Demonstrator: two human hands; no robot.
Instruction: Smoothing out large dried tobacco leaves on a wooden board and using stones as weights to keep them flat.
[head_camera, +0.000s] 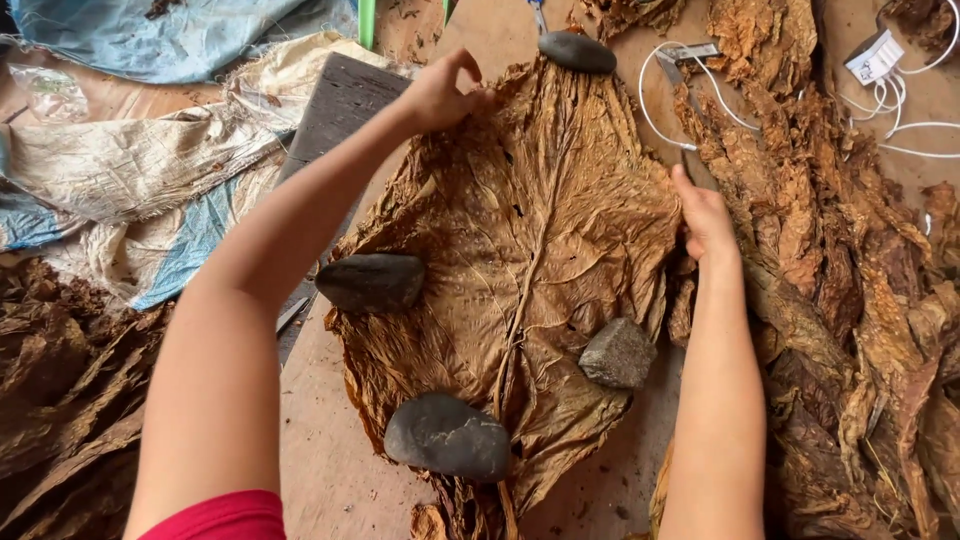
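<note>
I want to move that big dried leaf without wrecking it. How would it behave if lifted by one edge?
The big dried leaf looks thin, wrinkled and already holed, so it would probably droop and tear easily. It seems light: four stones, such as this one, lie on it, likely pinning it flat.

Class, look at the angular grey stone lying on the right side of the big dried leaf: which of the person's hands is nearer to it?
Right. The right hand grips the leaf edge just above the angular grey stone; the left hand is far up at the big dried leaf top-left edge.
</note>
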